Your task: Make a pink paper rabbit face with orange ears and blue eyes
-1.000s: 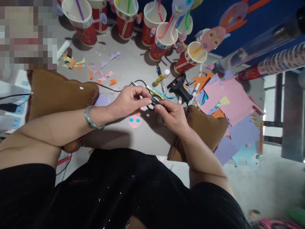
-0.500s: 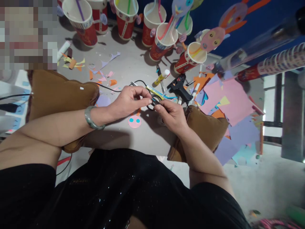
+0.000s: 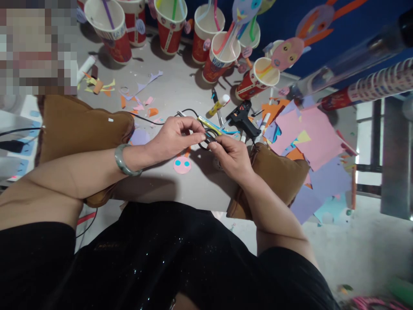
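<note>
My left hand (image 3: pixel 180 135), with a green bangle on its wrist, pinches at a small blue piece (image 3: pixel 207 134) between thumb and index finger. Close against those fingertips, my right hand (image 3: pixel 232 156) has its thumb and fingers closed on a small dark thing, mostly hidden. Black loops (image 3: pixel 211 130) show around the fingertips; whether they are cord or handles I cannot tell. Below my left hand lies a pink paper face (image 3: pixel 182 164) with two blue eye dots and an orange strip. A black glue gun (image 3: pixel 244 120) rests just beyond my right hand.
Red paper cups (image 3: pixel 221 60) with straws and paper faces line the back. A yellow glue stick (image 3: pixel 219 104) and paper scraps (image 3: pixel 142 101) lie on the table. Brown cushions (image 3: pixel 80 125) flank both arms. Coloured paper sheets (image 3: pixel 311 133) and stacked cups (image 3: pixel 371 86) are at right.
Both hands keep almost the same place and grip. By the scraps at the far left, a small dark brown piece now shows beside the white tube.
</note>
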A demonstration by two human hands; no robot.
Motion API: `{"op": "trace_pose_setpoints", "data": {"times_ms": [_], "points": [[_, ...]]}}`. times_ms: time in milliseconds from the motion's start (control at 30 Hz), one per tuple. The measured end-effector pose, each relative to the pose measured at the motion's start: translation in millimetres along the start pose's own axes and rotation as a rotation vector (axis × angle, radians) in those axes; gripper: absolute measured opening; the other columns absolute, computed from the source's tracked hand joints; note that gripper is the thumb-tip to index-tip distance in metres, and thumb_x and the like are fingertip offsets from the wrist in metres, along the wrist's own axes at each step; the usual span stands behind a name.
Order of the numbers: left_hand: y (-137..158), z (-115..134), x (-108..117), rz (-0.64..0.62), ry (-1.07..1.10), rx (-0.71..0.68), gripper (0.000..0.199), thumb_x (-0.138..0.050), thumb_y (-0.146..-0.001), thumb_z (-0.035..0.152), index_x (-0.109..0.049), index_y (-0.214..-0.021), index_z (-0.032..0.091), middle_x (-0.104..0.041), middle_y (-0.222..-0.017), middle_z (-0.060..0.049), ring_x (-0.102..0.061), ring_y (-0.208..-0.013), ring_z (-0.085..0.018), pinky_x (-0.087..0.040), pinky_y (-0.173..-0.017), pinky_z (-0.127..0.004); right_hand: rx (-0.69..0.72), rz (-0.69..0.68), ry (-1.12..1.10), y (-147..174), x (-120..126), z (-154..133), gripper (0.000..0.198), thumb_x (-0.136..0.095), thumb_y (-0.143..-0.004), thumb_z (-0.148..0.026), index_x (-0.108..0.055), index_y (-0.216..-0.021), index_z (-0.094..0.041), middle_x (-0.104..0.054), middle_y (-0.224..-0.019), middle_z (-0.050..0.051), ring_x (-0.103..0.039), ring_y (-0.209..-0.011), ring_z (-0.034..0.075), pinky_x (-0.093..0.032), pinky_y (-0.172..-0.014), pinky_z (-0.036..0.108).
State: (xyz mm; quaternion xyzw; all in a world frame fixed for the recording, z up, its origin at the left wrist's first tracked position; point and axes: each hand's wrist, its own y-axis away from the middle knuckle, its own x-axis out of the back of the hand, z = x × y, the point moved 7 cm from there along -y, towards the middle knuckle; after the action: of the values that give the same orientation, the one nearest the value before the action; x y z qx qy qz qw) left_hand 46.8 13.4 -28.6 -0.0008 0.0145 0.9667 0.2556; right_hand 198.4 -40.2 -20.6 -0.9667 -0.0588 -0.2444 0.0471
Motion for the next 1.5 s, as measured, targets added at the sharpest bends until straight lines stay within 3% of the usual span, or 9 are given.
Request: {"op": "trace_pose_setpoints", "data": {"times_ms": [667,800,933,1100,1267,1500], "points": [[2.2,3.0,-1.7,-0.011,0.073,0.006,0.010,-0.076,-0.076,0.025,-0.071,-0.078,0.016,-0.068,-0.076,0.000,-0.060,-0.073,-0.010,-0.048,-0.068,-0.023,-0.020,0.007,-0.014,1.4,-1.9,1.1,0.059,-0.054,-0.093,-0.075,-0.058,-0.069,-0.021,-0.048,-0.060,-0.002,-0.042,-0.059,0.012,-0.036,-0.060,0.029],[1.0,-2.3,-4.2,-0.022,0.137,0.075,0.015,-0.080,-0.075,0.028,-0.072,-0.077,0.015,-0.067,-0.071,0.002,-0.057,-0.066,-0.008,-0.046,-0.063,-0.023,-0.074,0.107,-0.119,1.5,3.1,7.1,0.058,-0.055,-0.091,-0.076,-0.062,-0.074,-0.022,-0.048,-0.058,-0.003,-0.044,-0.057,0.012,-0.035,-0.055,0.028],[0.2,-11.0,-4.7,-0.001,0.188,0.163,0.020,-0.083,-0.074,0.032,-0.071,-0.075,0.016,-0.064,-0.066,0.003,-0.051,-0.056,-0.007,-0.040,-0.054,-0.023,-0.181,0.145,-0.326,1.2,3.5,20.4,0.058,-0.059,-0.087,-0.079,-0.059,-0.075,-0.023,-0.038,-0.051,-0.007,-0.033,-0.046,0.009,-0.027,-0.046,0.026],[2.5,-17.8,-7.1,-0.018,0.183,0.207,0.014,-0.079,-0.078,0.030,-0.072,-0.076,0.018,-0.061,-0.062,0.003,-0.049,-0.051,-0.007,-0.037,-0.049,-0.024,-0.242,0.130,-0.309,1.7,2.2,17.9,0.045,-0.084,-0.073,-0.061,-0.062,-0.077,-0.022,-0.049,-0.059,-0.006,-0.037,-0.051,0.008,-0.028,-0.047,0.025],[5.9,-21.3,-10.7,-0.043,0.191,0.226,0.012,-0.077,-0.080,0.028,-0.070,-0.076,0.019,-0.055,-0.055,0.004,-0.047,-0.045,-0.007,-0.035,-0.044,-0.023,-0.267,0.110,-0.326,2.9,-3.0,15.5,0.031,-0.081,-0.077,-0.046,-0.064,-0.080,-0.021,-0.050,-0.062,-0.005,-0.037,-0.054,0.008,-0.029,-0.050,0.025],[8.3,-18.8,-12.3,-0.066,0.147,0.228,0.010,-0.076,-0.081,0.025,-0.070,-0.076,0.018,-0.056,-0.053,0.004,-0.046,-0.044,-0.007,-0.033,-0.042,-0.021,-0.254,0.117,-0.331,2.4,-5.3,17.4,0.028,-0.080,-0.078,-0.044,-0.063,-0.078,-0.021,-0.052,-0.064,-0.004,-0.041,-0.058,0.009,-0.031,-0.052,0.025]]}}
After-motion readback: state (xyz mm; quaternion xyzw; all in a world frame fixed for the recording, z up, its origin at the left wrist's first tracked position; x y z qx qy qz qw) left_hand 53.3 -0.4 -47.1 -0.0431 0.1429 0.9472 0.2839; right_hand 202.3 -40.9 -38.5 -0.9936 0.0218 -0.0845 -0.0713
